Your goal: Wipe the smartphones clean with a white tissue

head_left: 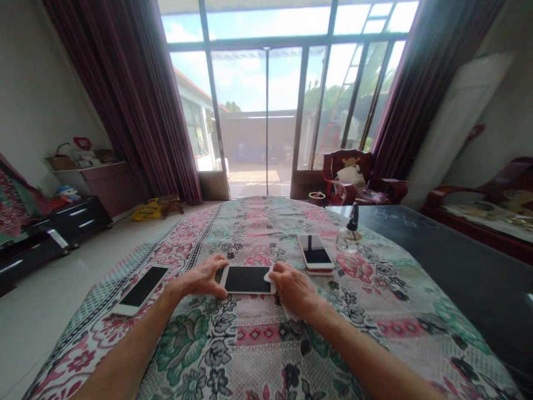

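Note:
A white smartphone (247,279) with a dark screen lies face up and sideways on the flowered tablecloth in front of me. My left hand (206,276) grips its left end, fingers at the far corner and thumb at the near one. With closed fingers, my right hand (293,289) presses a white cloth (267,275) onto the right end of the screen. Part of the cloth hangs below the palm; whether it is fabric or tissue I cannot tell. A second white phone (142,289) lies by my left forearm. Beyond my right hand sits another white phone (315,253) on top of something white and red-edged.
A clear bottle (348,239) with a black top stands at the right on the tablecloth (258,366). A dark table surface (420,250) adjoins on the right. Farther off are a red wooden chair (347,175), a yellow bag (147,210) and a glass door.

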Available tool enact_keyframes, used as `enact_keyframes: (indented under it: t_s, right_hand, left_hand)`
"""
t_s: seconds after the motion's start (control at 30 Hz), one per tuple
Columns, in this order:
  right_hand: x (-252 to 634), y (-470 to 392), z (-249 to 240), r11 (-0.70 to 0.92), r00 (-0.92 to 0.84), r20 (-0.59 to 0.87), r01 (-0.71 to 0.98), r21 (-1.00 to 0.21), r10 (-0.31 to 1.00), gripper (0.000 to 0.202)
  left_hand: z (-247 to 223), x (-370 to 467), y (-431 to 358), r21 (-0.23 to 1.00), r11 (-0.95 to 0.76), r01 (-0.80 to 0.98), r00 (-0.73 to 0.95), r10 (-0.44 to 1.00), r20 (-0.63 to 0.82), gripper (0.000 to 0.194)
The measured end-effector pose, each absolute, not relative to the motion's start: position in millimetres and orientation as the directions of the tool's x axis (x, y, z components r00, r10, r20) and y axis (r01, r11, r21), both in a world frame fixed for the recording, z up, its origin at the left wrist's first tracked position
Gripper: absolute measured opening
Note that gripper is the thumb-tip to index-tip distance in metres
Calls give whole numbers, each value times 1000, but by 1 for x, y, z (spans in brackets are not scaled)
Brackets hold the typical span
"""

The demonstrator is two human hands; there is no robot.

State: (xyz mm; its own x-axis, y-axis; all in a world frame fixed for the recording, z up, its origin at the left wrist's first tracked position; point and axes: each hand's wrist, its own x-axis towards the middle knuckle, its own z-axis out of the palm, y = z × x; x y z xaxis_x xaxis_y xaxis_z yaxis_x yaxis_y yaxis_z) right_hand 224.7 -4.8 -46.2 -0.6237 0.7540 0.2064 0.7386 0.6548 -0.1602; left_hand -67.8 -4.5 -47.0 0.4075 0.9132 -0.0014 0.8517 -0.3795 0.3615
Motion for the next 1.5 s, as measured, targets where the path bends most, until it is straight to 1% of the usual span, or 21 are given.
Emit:
enact_keyframes:
  t_s: [0.07,0.13,0.27,0.5,0.73,0.87,1.0,1.13,1.27,1.37,1.5]
  right_hand:
    - [224,-2,-47,646,-610,223,746,-162,760,24]
    - [223,1,-49,637,-598,236,754,-161,766,24]
    - [223,6,-51,631,-586,252,757,-168,770,24]
    - [225,8,-49,582,-535,242,785,-211,810,26]
    - [225,11,-47,567,-514,248,780,-263,822,25]
    - [223,14,-47,562,-506,257,789,-248,823,25]
    - [224,11,-47,582,-529,261,788,-204,808,24]
    - [225,0,-44,604,-563,241,783,-151,790,25]
    - [222,-12,-37,584,-555,203,802,-128,807,23]
    - [221,-14,-36,583,-556,192,801,-135,809,24]
    - [223,-4,-41,599,-561,221,780,-180,798,27]
  left_hand:
    - [-44,-67,-6,355,-385,852,412,911,1,65]
    - [-41,-66,-6,353,-394,849,419,908,5,62]
    - [-42,-64,-6,360,-403,841,420,907,33,64]
    - [-51,-60,-4,334,-376,865,375,925,70,69]
    - [-52,-60,-4,359,-386,850,383,920,82,71]
    - [-48,-58,-4,370,-391,843,392,917,76,69]
    - [-47,-58,-4,381,-402,833,402,912,84,67]
    - [-46,-58,-4,385,-423,820,423,902,91,66]
    - [-44,-58,-4,393,-425,815,425,901,92,65]
    - [-46,-59,-3,388,-431,815,430,898,95,64]
    - [-49,-60,-2,388,-433,814,429,898,101,67]
